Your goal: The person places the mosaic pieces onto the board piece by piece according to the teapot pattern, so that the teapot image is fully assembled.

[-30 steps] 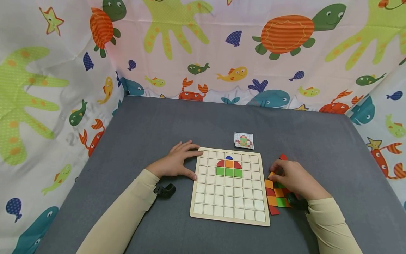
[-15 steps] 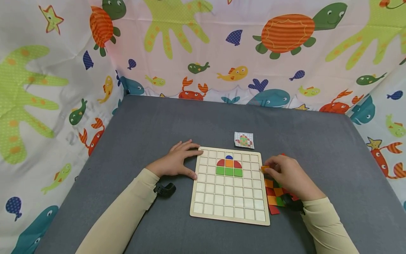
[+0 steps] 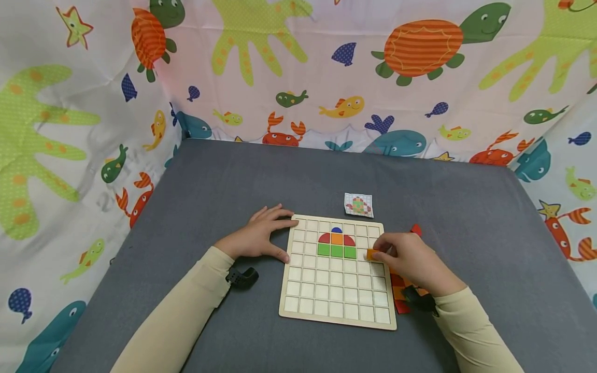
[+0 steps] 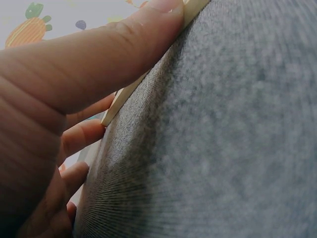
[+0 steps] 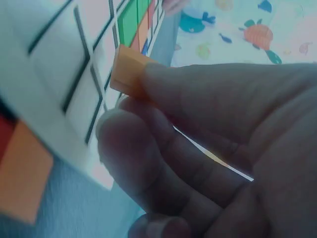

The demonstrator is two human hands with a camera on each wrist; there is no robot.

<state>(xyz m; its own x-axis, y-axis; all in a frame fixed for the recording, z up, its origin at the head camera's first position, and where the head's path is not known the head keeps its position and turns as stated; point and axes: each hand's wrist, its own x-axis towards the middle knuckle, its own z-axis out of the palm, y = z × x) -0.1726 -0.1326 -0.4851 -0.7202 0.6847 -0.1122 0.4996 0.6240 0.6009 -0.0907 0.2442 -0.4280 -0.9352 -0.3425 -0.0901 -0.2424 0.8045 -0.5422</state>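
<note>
A wooden grid board point(image 3: 322, 292) lies on the grey cloth. In its upper middle sit a blue half-round tile point(image 3: 337, 230), red quarter-round tiles point(image 3: 324, 238) on both sides of an orange square tile point(image 3: 337, 239), and a row of green square tiles point(image 3: 337, 251). My left hand point(image 3: 258, 233) rests at the board's left edge, thumb and fingertips touching it, fingers spread. Over the board's right side, my right hand point(image 3: 406, 256) pinches an orange tile point(image 5: 130, 69) between thumb and fingers. The right wrist view shows that tile close to the grid's squares.
A small printed pattern card point(image 3: 358, 205) lies just beyond the board. Loose red tiles point(image 3: 402, 306) and orange ones lie along the board's right edge, partly under my right hand and wrist. A printed curtain point(image 3: 298, 67) surrounds the table's far side.
My right hand has lifted the orange tile from the loose tiles and carried it left over the board's right columns. The left hand stays at the board's edge.
</note>
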